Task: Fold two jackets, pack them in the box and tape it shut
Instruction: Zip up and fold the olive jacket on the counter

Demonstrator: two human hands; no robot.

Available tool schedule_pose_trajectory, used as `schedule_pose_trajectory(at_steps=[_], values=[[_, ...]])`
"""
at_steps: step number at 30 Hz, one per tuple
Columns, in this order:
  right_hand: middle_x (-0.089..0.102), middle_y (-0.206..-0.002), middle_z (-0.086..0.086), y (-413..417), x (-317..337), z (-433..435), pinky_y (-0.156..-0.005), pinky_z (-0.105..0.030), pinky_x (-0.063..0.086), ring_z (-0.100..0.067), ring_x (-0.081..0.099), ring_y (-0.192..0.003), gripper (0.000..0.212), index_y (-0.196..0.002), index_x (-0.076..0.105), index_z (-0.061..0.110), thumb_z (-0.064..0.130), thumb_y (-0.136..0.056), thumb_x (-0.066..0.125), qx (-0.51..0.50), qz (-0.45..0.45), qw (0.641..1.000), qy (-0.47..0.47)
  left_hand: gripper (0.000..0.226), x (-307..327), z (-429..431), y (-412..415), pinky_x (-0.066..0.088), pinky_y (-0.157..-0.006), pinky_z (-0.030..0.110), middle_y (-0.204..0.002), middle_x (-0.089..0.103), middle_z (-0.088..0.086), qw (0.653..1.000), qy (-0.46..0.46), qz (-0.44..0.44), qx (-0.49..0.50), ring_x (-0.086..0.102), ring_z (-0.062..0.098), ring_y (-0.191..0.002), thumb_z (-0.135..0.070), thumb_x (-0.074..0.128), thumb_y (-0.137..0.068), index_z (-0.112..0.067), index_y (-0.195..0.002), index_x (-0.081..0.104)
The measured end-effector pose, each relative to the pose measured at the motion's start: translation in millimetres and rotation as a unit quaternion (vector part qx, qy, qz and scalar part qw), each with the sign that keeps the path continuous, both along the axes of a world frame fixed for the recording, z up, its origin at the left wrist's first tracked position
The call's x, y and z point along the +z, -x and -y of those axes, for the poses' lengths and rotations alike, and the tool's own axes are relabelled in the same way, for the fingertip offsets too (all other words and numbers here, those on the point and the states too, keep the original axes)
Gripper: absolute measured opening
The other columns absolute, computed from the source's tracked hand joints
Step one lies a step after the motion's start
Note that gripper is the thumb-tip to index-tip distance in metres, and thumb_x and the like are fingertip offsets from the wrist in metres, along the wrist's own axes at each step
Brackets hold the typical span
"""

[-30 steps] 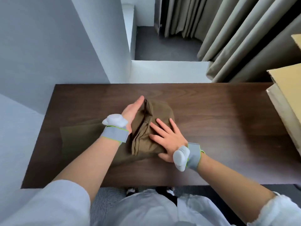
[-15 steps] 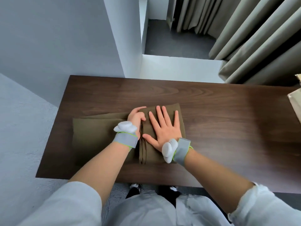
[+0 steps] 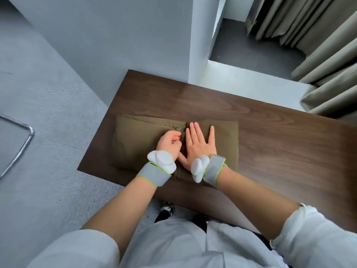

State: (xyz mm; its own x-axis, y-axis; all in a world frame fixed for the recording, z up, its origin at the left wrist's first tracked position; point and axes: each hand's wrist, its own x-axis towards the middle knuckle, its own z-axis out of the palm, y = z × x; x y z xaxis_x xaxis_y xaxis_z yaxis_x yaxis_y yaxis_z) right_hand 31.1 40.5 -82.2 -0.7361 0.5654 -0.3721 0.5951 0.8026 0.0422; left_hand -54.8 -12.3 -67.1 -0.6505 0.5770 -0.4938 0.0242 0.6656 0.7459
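An olive-brown jacket (image 3: 139, 140) lies folded flat on the left part of the dark wooden table (image 3: 280, 151). My right hand (image 3: 199, 146) rests palm down on the jacket's right half, fingers spread. My left hand (image 3: 170, 144) sits just left of it on the fold line, fingers curled onto the fabric; whether it pinches the cloth I cannot tell. Both wrists wear grey bands with white sensors. The box and the second jacket are out of view.
The table's left edge (image 3: 100, 130) drops to grey carpet. A metal chair frame (image 3: 23, 146) stands at the far left. White walls lie beyond the table, and beige curtains (image 3: 318, 55) hang at the upper right.
The right half of the jacket has been laid flat and my right hand has flattened on it. My left hand curled its fingers. The view swung left, so the cardboard box left the frame.
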Motion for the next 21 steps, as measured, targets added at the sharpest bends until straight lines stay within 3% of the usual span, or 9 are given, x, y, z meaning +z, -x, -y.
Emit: schedule_pose_trajectory(at_steps=[2, 4, 6, 9, 11, 15, 17, 19, 21], values=[[-0.006, -0.158, -0.017, 14.1, -1.7, 5.4, -0.11, -0.061, -0.012, -0.027, -0.013, -0.146, 0.08, -0.149, 0.0, 0.0, 0.056, -0.094, 0.016, 0.009, 0.022, 1.0, -0.021, 0.041, 0.9, 16.4, 24.0, 0.039, -0.1, 0.031, -0.129, 0.051, 0.013, 0.993, 0.026, -0.104, 0.049, 0.05, 0.027, -0.118, -0.003, 0.052, -0.084, -0.01, -0.124, 0.056], [-0.004, -0.156, -0.023, 24.1, -1.4, 9.1, -0.112, -0.059, -0.009, -0.035, -0.011, -0.145, 0.079, -0.148, 0.002, -0.004, 0.052, -0.096, 0.02, 0.006, 0.042, 0.999, -0.033, 0.052, -0.1, 33.7, 50.7, 0.036, -0.103, 0.037, -0.138, 0.041, 0.01, 0.971, 0.108, -0.206, 0.062, 0.04, 0.03, -0.127, -0.014, 0.06, -0.082, -0.015, -0.132, 0.048], [-0.002, -0.155, -0.026, 34.9, -0.7, 12.6, -0.114, -0.058, -0.007, -0.039, -0.009, -0.144, 0.08, -0.149, -0.001, -0.001, 0.054, -0.095, 0.02, -0.013, 0.042, 0.999, -0.025, 0.067, -4.8, 47.5, 78.4, 0.032, -0.107, 0.04, -0.145, 0.033, 0.011, 0.953, 0.169, -0.244, 0.063, 0.032, 0.031, -0.134, -0.024, 0.067, -0.08, -0.017, -0.14, 0.038], [-0.002, -0.155, -0.027, 49.6, -2.6, 18.8, -0.11, -0.062, -0.009, -0.042, -0.007, -0.143, 0.082, -0.15, -0.011, 0.018, 0.067, -0.089, 0.015, -0.045, 0.02, 0.999, 0.002, 0.094, -10.7, 56.1, 105.7, 0.028, -0.111, 0.049, -0.149, 0.026, 0.016, 0.953, 0.234, -0.168, 0.095, 0.027, 0.035, -0.138, -0.044, 0.075, -0.072, -0.021, -0.146, 0.022], [-0.005, -0.156, -0.024, 60.0, -6.2, 24.1, -0.106, -0.066, -0.01, -0.045, -0.009, -0.142, 0.082, -0.149, -0.014, 0.025, 0.072, -0.086, 0.01, -0.036, 0.013, 0.999, -0.002, 0.101, -9.6, 59.1, 117.6, 0.035, -0.106, 0.047, -0.142, 0.035, 0.02, 0.951, 0.267, -0.123, 0.097, 0.037, 0.038, -0.131, -0.053, 0.076, -0.067, -0.014, -0.144, 0.023], [-0.01, -0.156, -0.02, 61.7, -16.7, 26.5, -0.103, -0.069, -0.012, -0.048, -0.01, -0.141, 0.079, -0.149, -0.014, 0.025, 0.071, -0.087, 0.007, 0.0, 0.018, 0.999, -0.03, 0.099, 7.5, 59.2, 147.7, 0.036, -0.105, 0.035, -0.138, 0.047, 0.015, 0.94, 0.332, -0.079, -0.03, 0.046, 0.031, -0.127, -0.063, 0.073, -0.063, -0.006, -0.136, 0.04], [-0.009, -0.156, -0.021, 62.6, -20.8, 25.4, -0.103, -0.069, -0.012, -0.048, -0.01, -0.141, 0.078, -0.15, -0.011, 0.023, 0.069, -0.089, 0.007, 0.013, 0.02, 0.999, -0.044, 0.11, 25.6, 57.4, 159.8, 0.04, -0.104, 0.037, -0.133, 0.053, 0.009, 0.933, 0.339, -0.03, -0.115, 0.053, 0.029, -0.12, -0.072, 0.071, -0.043, -0.014, -0.133, 0.047], [-0.008, -0.156, -0.021, 66.0, -19.7, 23.8, -0.104, -0.068, -0.014, -0.047, -0.011, -0.141, 0.077, -0.15, -0.008, 0.023, 0.067, -0.09, 0.01, 0.022, 0.025, 0.999, -0.04, 0.097, 45.4, 49.5, 156.4, 0.053, -0.087, 0.036, -0.113, 0.063, 0.007, 0.957, 0.257, 0.034, -0.127, 0.064, 0.026, -0.098, -0.06, 0.078, -0.039, -0.015, -0.121, 0.054], [-0.007, -0.158, -0.017, 68.3, -17.4, 18.2, -0.105, -0.066, -0.015, -0.042, -0.012, -0.143, 0.079, -0.151, -0.005, 0.025, 0.067, -0.089, 0.019, 0.03, 0.034, 0.999, -0.015, 0.061, 61.8, 34.0, 133.7, 0.05, -0.058, 0.028, -0.086, 0.06, 0.008, 0.967, 0.194, 0.057, -0.153, 0.058, 0.019, -0.064, -0.038, 0.08, -0.061, -0.009, -0.108, 0.052]])
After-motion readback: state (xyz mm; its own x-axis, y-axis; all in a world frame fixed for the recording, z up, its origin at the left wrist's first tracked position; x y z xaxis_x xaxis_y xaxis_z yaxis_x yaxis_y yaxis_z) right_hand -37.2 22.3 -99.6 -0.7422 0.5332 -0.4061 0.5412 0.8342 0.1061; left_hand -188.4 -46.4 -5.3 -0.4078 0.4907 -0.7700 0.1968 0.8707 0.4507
